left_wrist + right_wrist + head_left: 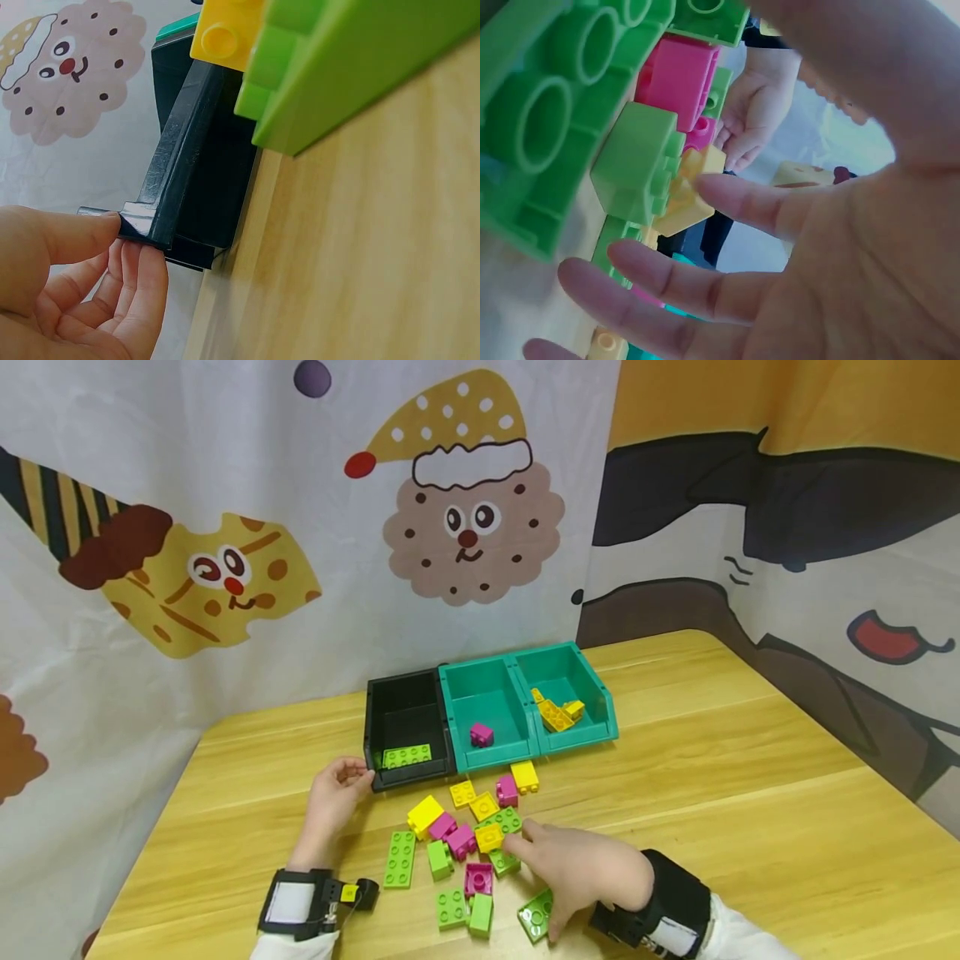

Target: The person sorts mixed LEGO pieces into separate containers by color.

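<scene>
Beyond the fingers [150, 277] hangs printed cloth [232, 468]; on the wooden counter [750, 793], the left hand [335, 797] pinches the black bin [407, 714] and the right hand [592, 867] has fingers apart near bricks [451, 909].

From my head view, soft, fairly even light covers the counter [750, 760] and the pale curtain [300, 468], with only faint shadows; I cannot tell its source. A small glint sits on the green brick [534, 917] by my right hand [588, 864]. The picture is mostly sharp, its wide view stretched toward the edges. My left wrist view is dimmer: highlights streak the black bin's rim [161, 172], while its inside sinks into darkness. My right wrist view looks hazy and washed out, softly focused, my palm shaded against brighter background.
</scene>
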Tool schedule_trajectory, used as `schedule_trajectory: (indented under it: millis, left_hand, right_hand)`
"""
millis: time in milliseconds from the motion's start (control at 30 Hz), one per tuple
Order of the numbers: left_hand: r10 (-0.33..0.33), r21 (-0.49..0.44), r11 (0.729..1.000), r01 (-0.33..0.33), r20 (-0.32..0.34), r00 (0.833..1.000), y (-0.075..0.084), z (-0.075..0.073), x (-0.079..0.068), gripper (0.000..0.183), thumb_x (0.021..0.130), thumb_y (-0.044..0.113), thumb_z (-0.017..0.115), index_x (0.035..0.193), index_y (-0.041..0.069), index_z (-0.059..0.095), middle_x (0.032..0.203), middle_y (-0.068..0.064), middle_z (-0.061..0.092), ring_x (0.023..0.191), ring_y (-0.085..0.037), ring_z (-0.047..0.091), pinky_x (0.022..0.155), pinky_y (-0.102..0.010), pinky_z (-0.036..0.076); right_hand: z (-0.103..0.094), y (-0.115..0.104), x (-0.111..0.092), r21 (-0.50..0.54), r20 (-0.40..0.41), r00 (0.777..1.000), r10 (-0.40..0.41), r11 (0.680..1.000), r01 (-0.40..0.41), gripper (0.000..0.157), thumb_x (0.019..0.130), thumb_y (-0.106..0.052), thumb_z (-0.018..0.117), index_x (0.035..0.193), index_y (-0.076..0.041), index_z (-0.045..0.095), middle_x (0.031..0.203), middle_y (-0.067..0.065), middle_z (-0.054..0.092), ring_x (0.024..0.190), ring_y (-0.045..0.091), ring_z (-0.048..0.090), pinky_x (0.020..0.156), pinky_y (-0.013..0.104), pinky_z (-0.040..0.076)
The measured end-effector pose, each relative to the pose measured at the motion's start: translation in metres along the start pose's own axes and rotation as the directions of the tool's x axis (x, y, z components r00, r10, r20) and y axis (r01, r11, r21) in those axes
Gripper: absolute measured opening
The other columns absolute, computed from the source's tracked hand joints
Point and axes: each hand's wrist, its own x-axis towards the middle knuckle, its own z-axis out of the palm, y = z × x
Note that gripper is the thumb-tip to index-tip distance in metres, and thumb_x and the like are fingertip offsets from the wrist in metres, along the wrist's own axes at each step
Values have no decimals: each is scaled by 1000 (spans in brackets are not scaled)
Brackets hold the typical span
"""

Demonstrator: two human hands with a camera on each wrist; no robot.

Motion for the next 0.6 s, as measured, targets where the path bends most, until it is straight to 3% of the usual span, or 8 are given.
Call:
schedule_trajectory:
  millis: [100,233,367,600]
  left_hand:
    - [-3,-6,1000,3,-1,1000,0,0,0,21,91,6,59,111,-2,57,106,-18,60,92,-23,54,67,-17,45]
    - [-9,-7,1000,9,-2,1000,1,0,0,21,91,7,59,111,-2,57,107,-18,60,91,-22,54,67,-16,45]
    - [-7,-2,1000,7,-2,1000,2,0,0,21,91,7,59,111,-2,57,107,-19,60,92,-22,54,68,-16,45]
    - [-13,-16,1000,13,8,1000,1,0,0,22,92,6,57,112,-2,56,109,-18,58,95,-23,53,68,-16,45]
  right_hand:
    - [0,-3,-1,-24,7,1000,29,999,-28,79,55,-38,89,117,-25,42,100,-6,45,78,6,45,68,22,45]
    - [-1,-8,-2,-82,58,996,69,995,-64,67,56,-37,90,111,-21,55,95,-8,48,76,6,45,69,22,45]
    - [1,-12,-2,-75,97,994,53,996,-46,54,56,-28,91,102,-25,63,86,-11,49,72,5,43,65,20,42]
    - [10,-17,2,-99,111,994,14,995,-3,46,60,-16,89,95,-27,62,85,-12,50,72,6,41,64,20,38]
